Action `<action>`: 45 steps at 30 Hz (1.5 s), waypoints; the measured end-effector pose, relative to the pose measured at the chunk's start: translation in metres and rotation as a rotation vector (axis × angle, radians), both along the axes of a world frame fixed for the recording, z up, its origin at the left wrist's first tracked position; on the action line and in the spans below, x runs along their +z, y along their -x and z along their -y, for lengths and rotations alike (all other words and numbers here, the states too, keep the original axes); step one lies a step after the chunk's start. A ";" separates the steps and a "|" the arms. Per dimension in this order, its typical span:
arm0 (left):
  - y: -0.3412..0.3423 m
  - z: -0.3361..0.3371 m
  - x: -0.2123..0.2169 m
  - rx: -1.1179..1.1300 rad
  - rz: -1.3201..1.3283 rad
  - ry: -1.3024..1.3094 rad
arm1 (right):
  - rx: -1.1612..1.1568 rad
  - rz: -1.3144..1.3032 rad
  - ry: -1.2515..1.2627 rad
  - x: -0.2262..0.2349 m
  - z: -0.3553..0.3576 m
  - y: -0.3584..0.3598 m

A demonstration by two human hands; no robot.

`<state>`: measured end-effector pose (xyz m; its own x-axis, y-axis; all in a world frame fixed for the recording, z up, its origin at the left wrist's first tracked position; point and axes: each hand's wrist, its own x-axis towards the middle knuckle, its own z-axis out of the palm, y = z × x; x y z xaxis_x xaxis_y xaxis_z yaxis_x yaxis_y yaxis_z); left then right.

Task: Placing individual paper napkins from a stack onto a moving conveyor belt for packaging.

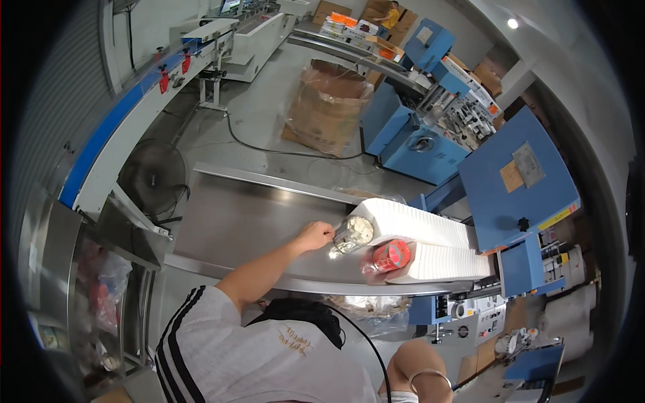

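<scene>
While holding left hand [316,236], fingers curled, beside clear plastic-wrapped cylinder with cream end [356,232], left of long white ridged stack [416,224], cannot tell whether pinching wrap; note red-ended wrapped cylinder [391,256] nearer than stack.

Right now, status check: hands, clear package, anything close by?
Left hand at the clear package, grip unclear. Right hand out of view. Red package and white stacks close on the clear package's right.
</scene>
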<state>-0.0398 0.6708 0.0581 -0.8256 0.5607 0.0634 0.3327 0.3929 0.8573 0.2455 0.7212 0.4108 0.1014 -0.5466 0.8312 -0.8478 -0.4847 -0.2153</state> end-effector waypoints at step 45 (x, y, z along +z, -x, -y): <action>-0.010 -0.119 0.117 -0.059 0.612 0.116 | -0.096 0.647 -0.185 -0.110 -0.248 0.041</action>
<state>-0.0296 0.7897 0.1754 -0.6604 0.5811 -0.4757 -0.1818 0.4909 0.8520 0.2048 0.9695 0.3009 -0.4413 -0.6675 0.5997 -0.5577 -0.3195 -0.7661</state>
